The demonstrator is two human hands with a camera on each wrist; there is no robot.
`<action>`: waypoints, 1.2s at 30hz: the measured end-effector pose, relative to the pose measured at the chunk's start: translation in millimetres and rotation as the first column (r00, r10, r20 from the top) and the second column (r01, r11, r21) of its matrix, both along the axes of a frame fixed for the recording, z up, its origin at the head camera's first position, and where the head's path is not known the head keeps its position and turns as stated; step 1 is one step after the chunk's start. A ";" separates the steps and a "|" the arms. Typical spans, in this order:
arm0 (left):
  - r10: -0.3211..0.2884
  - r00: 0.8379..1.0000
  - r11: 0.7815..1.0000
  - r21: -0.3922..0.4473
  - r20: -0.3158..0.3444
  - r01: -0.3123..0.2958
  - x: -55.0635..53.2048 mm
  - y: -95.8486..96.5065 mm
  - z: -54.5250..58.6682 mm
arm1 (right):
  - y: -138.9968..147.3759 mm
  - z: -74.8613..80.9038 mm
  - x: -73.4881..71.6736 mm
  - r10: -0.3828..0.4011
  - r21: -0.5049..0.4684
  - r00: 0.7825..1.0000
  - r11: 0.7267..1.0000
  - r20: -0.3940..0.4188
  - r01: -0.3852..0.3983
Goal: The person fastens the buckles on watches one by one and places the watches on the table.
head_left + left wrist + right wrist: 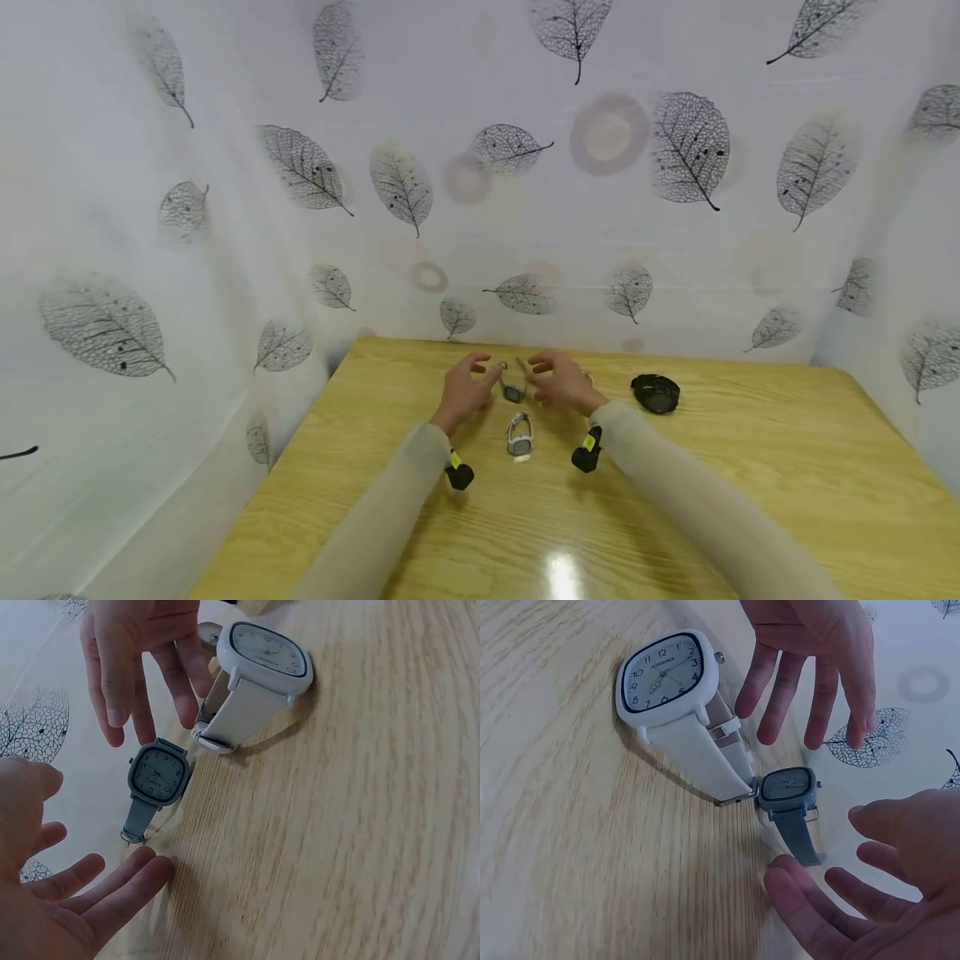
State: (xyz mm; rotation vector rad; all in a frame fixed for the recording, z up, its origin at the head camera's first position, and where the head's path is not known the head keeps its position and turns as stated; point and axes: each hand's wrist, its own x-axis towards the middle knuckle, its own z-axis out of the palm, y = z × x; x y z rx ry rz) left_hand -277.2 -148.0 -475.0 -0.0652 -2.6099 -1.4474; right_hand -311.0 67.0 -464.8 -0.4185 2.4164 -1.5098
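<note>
A grey watch (513,393) with a squarish dial lies on the wooden table between my two hands, its strap ends spread apart. My left hand (463,392) is at its left side, fingers relaxed and holding nothing. On the other side is my right hand (558,382), its loose fingers close to the strap; whether they touch it I cannot tell. Closer to me, a white watch (520,446) rests on its edge with its strap buckled in a loop. In the right wrist view my right hand (870,892) has its palm towards the grey watch (787,787).
A black watch-like object (656,393) lies right of my right hand. Partly hidden behind that hand is a pale looped item (588,379). Leaf-patterned sheeting (517,292) rises behind the wooden table (420,358) and along both sides.
</note>
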 end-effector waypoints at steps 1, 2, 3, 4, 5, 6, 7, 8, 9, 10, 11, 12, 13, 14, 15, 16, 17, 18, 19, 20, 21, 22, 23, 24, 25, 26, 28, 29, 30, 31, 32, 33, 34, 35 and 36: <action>0.007 1.000 1.000 0.017 0.023 -0.007 -0.8 0.6 -0.1 | -1.3 -1.0 -0.7 -0.005 -0.005 1.000 1.000 0.012 0.005; 0.011 0.999 0.999 0.045 0.045 -0.013 -1.4 1.4 -0.2 | -2.8 -1.9 -1.4 -0.011 -0.009 1.000 1.000 0.022 0.011; 0.014 0.998 0.997 0.077 0.067 -0.019 -2.2 2.3 -0.5 | -4.3 -2.6 -1.9 -0.015 -0.012 0.999 1.000 0.031 0.015; 0.016 0.996 0.994 0.110 0.089 -0.026 -3.2 3.3 -0.5 | -5.9 -3.3 -2.4 -0.017 -0.014 0.999 1.000 0.038 0.017; 0.016 0.994 0.989 0.143 0.106 -0.031 -3.9 4.4 -0.2 | -7.4 -3.8 -2.9 -0.019 -0.012 0.999 1.000 0.042 0.020; 0.014 0.992 0.983 0.179 0.123 -0.036 -4.6 5.6 0.1 | -9.1 -4.1 -3.3 -0.025 -0.011 0.999 1.000 0.043 0.025; 0.010 0.990 0.976 0.215 0.141 -0.040 -5.6 7.2 0.0 | -10.4 -4.4 -3.7 -0.029 -0.010 0.999 1.000 0.044 0.030; 0.007 0.989 0.969 0.242 0.150 -0.043 -6.4 8.8 -0.1 | -11.6 -4.8 -4.0 -0.032 -0.012 0.998 0.999 0.045 0.032; 0.005 0.987 0.965 0.258 0.158 -0.046 -7.3 10.4 -0.3 | -12.8 -5.1 -4.4 -0.033 -0.012 0.998 0.999 0.044 0.034; 0.006 0.987 0.963 0.266 0.162 -0.050 -8.0 11.9 -0.3 | -13.9 -5.6 -4.9 -0.035 -0.013 0.998 0.999 0.044 0.036; 0.006 0.986 0.960 0.275 0.166 -0.052 -8.6 13.3 -0.6 | -14.9 -6.2 -5.4 -0.035 -0.013 0.999 0.999 0.041 0.035; 0.007 0.985 0.958 0.282 0.170 -0.055 -9.2 14.5 -0.8 | -15.8 -7.1 -5.9 -0.033 -0.012 0.999 0.999 0.038 0.033; 0.008 0.985 0.957 0.284 0.172 -0.057 -9.9 15.5 -1.2 | -16.7 -8.1 -6.7 -0.031 -0.015 0.999 0.999 0.042 0.032; 0.008 0.985 0.956 0.288 0.173 -0.059 -10.2 16.4 -1.2 | -17.4 -9.1 -7.4 -0.031 -0.017 0.999 0.999 0.041 0.032; 0.010 0.985 0.956 0.288 0.173 -0.060 -10.8 17.1 -1.5 | -18.3 -10.3 -8.3 -0.032 -0.014 0.999 0.999 0.038 0.033; 0.012 0.985 0.956 0.288 0.173 -0.062 -11.2 17.8 -1.7 | -18.9 -11.3 -9.0 -0.033 -0.011 0.999 0.999 0.035 0.033; 0.014 0.985 0.956 0.286 0.175 -0.064 -11.7 18.3 -2.2 | -19.4 -12.1 -9.6 -0.033 -0.009 0.999 0.999 0.031 0.033; 0.018 0.984 0.957 0.281 0.175 -0.067 -12.1 18.8 -2.5 | -20.2 -12.8 -10.3 -0.037 -0.004 0.999 0.999 0.027 0.038; 0.021 0.984 0.959 0.275 0.176 -0.070 -12.6 19.3 -3.1 | -20.8 -13.3 -10.7 -0.043 0.000 0.999 0.999 0.024 0.043; 0.026 0.984 0.960 0.269 0.176 -0.073 -13.1 19.6 -4.1 | -21.0 -13.6 -10.8 -0.047 0.007 0.999 0.999 0.018 0.047; 0.031 0.984 0.961 0.265 0.177 -0.078 -13.6 19.9 -5.0 | -21.6 -14.2 -10.9 -0.050 0.010 0.999 0.999 0.017 0.049; 0.035 0.983 0.961 0.263 0.179 -0.082 -13.9 20.3 -6.3 | -21.7 -14.2 -10.5 -0.052 0.010 0.998 0.999 0.018 0.052; 0.041 0.983 0.962 0.259 0.180 -0.088 -14.2 20.7 -7.5 | -21.9 -14.3 -10.3 -0.054 0.009 0.998 0.999 0.021 0.054; 0.047 0.983 0.962 0.255 0.180 -0.093 -14.4 21.0 -8.5 | -22.1 -14.5 -10.0 -0.054 0.005 0.998 0.999 0.026 0.054; 0.053 0.982 0.963 0.251 0.180 -0.098 -14.5 21.3 -9.1 | -22.1 -14.5 -9.5 -0.051 -0.003 0.998 0.999 0.030 0.051; 0.059 0.982 0.964 0.245 0.179 -0.102 -14.7 21.6 -9.9 | -22.1 -14.4 -9.3 -0.046 -0.011 0.998 0.999 0.036 0.046; 0.067 0.982 0.967 0.230 0.179 -0.108 -14.5 22.2 -9.7 | -21.8 -13.9 -8.9 -0.034 -0.022 0.999 0.999 0.039 0.034; 0.068 0.981 0.969 0.221 0.180 -0.108 -14.4 22.4 -9.2 | -21.7 -14.0 -8.9 -0.028 -0.023 0.999 0.999 0.037 0.029; 0.066 0.981 0.971 0.213 0.180 -0.105 -14.3 22.6 -8.3 | -21.4 -13.9 -9.0 -0.024 -0.024 0.999 0.999 0.034 0.025; 0.063 0.981 0.973 0.208 0.181 -0.101 -14.4 22.7 -7.7 | -21.3 -13.6 -9.1 -0.023 -0.020 0.999 1.000 0.029 0.023; 0.059 0.981 0.974 0.203 0.182 -0.096 -14.4 22.8 -7.2 | -21.2 -13.5 -9.2 -0.022 -0.015 0.999 1.000 0.025 0.022; 0.054 0.981 0.976 0.200 0.186 -0.092 -14.3 22.9 -6.4 | -21.0 -13.5 -9.5 -0.019 -0.006 1.000 1.000 0.016 0.019; 0.050 0.981 0.977 0.197 0.188 -0.087 -14.5 22.9 -6.0 | -20.9 -13.6 -9.8 -0.018 -0.001 1.000 1.000 0.014 0.018; 0.049 0.980 0.977 0.193 0.191 -0.086 -14.7 22.8 -6.0 | -20.7 -13.8 -10.2 -0.014 0.010 1.000 1.000 0.005 0.014; 0.048 0.980 0.978 0.189 0.194 -0.085 -15.1 22.8 -6.2 | -20.5 -13.4 -10.4 -0.009 0.017 1.000 1.000 0.000 0.009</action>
